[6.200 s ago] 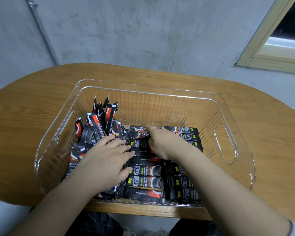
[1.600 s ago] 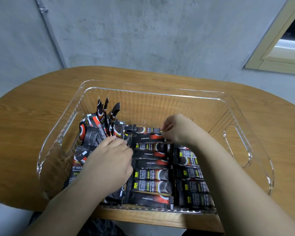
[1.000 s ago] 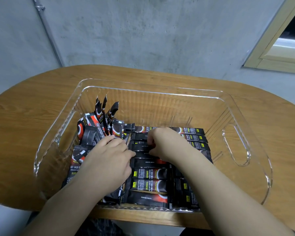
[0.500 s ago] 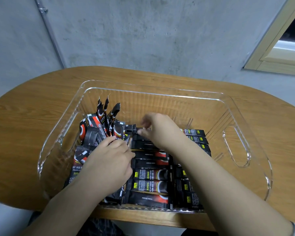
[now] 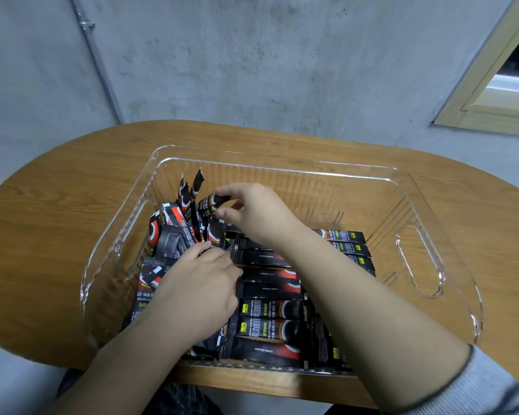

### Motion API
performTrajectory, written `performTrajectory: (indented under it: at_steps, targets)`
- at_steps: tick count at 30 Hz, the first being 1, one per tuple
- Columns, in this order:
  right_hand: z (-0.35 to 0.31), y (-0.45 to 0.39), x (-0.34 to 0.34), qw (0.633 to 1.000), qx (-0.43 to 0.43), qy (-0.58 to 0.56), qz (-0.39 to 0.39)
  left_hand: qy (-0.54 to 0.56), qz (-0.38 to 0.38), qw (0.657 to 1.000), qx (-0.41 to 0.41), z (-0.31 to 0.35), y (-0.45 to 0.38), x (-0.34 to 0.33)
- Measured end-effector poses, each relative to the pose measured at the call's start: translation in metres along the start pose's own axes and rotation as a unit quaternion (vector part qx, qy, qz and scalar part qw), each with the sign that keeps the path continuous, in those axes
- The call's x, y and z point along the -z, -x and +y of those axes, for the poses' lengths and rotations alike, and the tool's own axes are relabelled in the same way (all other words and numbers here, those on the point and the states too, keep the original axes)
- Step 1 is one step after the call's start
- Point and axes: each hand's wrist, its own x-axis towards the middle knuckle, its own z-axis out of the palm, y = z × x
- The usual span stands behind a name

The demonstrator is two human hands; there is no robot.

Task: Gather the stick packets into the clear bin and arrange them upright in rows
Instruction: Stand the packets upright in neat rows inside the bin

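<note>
A clear bin [image 5: 420,253] stands on the wooden table and holds many black and red stick packets. Flat packets [image 5: 270,322] lie stacked in two columns across its middle and near side. At the left end, several upright packets [image 5: 189,199] lean together in a loose cluster. My right hand [image 5: 255,211] pinches one packet [image 5: 210,202] between thumb and fingers, held at the right edge of that cluster. My left hand [image 5: 198,292] lies palm down over packets at the bin's left side, its fingertips pressing against the base of the upright ones.
The oval wooden table [image 5: 57,211] reaches past the bin on every side, and its near edge runs just below the bin. A grey concrete wall rises behind it, with a window frame [image 5: 492,94] at the upper right. The bin's right third holds no packets.
My right hand lifted a packet from the flat stack and carried it left and up to the upright cluster. My left hand stayed in place on the left packets.
</note>
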Motion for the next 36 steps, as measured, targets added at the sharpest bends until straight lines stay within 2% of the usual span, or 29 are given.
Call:
performTrajectory:
  at_steps: [3,5,7,10,14,17,20,22,25,36]
  targets:
    - [0.005,0.014,0.009,0.993,-0.037,-0.086,0.070,-0.006,0.009,1.000,-0.005,0.000,0.000,-0.001]
    - [0.009,0.023,0.018,0.982,-0.051,-0.117,0.142,-0.009,0.018,1.000,-0.010,-0.001,0.000,-0.002]
    - [0.016,0.034,0.025,0.971,-0.080,-0.140,0.174,-0.011,0.024,1.000,-0.013,-0.001,0.000,-0.003]
    - [0.030,0.053,0.029,0.969,-0.131,-0.143,0.157,-0.009,0.028,0.999,-0.012,-0.001,0.000,-0.005]
    - [0.042,0.071,0.031,0.962,-0.193,-0.174,0.090,-0.009,0.028,1.000,-0.010,-0.001,0.001,-0.006]
    - [0.043,0.077,0.030,0.968,-0.210,-0.131,0.047,0.004,0.030,1.000,-0.007,-0.001,0.000,-0.005]
    - [0.038,0.081,0.031,0.960,-0.238,-0.145,0.007,0.022,0.030,0.999,-0.003,-0.002,0.001,-0.005]
    - [0.036,0.082,0.031,0.964,-0.249,-0.094,-0.024,0.032,0.024,0.999,0.007,-0.001,0.001,-0.005]
    - [0.036,0.082,0.031,0.969,-0.245,-0.016,-0.032,0.035,0.019,0.999,0.015,0.000,0.001,-0.004]
    - [0.034,0.084,0.039,0.966,-0.255,-0.015,-0.044,0.016,0.012,1.000,-0.012,0.000,0.003,-0.003]
